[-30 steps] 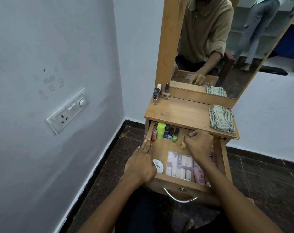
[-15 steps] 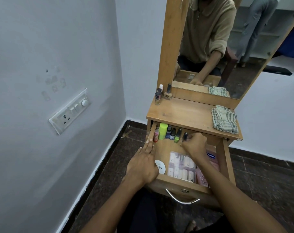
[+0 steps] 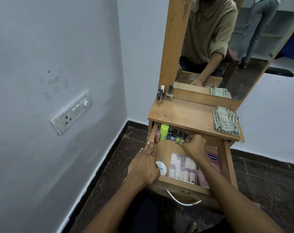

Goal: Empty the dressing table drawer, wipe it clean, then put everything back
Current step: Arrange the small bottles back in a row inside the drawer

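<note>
The drawer [image 3: 190, 187] stands pulled out, open from above. The left hand [image 3: 145, 165] lies flat along its left wall, blocking that edge. Beyond the left fingertips a row of upright bottles [image 3: 169, 134] lines the back of the drawer under the tabletop [image 3: 184, 115], whose overhang closes the space above them. The right hand [image 3: 194, 145] sits at the right end of that row, fingers curled at a small dark-capped bottle [image 3: 184, 137]. Between the two hands a strip of bare drawer floor lies open. Nearer the body, a white round tin [image 3: 162, 168], a clear packet [image 3: 183, 167] and a pink tube [image 3: 211, 163] under the right forearm fill the floor. Beyond the right hand, a folded cloth [image 3: 226, 122] occupies the tabletop's right end; the middle is bare.
</note>
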